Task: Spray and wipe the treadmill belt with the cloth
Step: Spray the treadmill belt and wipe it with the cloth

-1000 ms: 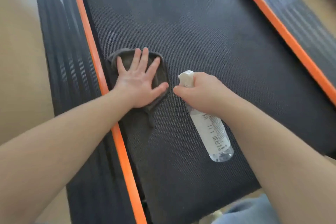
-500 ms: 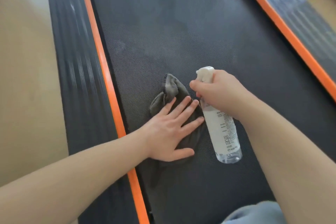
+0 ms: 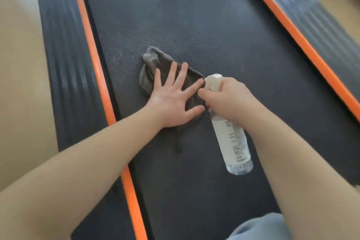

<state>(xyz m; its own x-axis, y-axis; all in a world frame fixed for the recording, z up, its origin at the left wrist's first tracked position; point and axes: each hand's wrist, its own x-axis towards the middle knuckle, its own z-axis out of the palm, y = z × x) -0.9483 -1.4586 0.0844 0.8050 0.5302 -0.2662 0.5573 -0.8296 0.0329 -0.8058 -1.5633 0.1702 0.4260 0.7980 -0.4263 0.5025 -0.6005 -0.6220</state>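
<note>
The grey cloth (image 3: 151,68) lies on the treadmill belt (image 3: 194,25), left of the belt's middle and near the left orange strip (image 3: 91,54). Its long axis runs from a bunched corner at the far left to the near right, and a thin tail of it trails towards us from under the heel of the palm. Our left hand (image 3: 171,101) presses flat on the cloth, with the fingers straight and spread apart and the thumb out to the right.

Just right of the cloth is the spray bottle (image 3: 231,138), held above the belt. Its long axis also slants: the white spray head points far and a little left, and the base points near and right. The base is clear and a white label with small print wraps the body. We cannot tell how full it is. Our right hand (image 3: 229,99) grips the bottle at the neck, just under the spray head, with the fingers curled round it. The forefinger reaches left and almost meets the fingertips of the left hand.

The belt itself is dark and finely ribbed, and it runs from near to far. A second orange strip (image 3: 292,31) edges its right side, and grooved black side rails (image 3: 62,54) lie outside both strips. A tan floor (image 3: 19,64) shows beyond the left rail. A blue-grey garment (image 3: 259,228) shows at the near edge.
</note>
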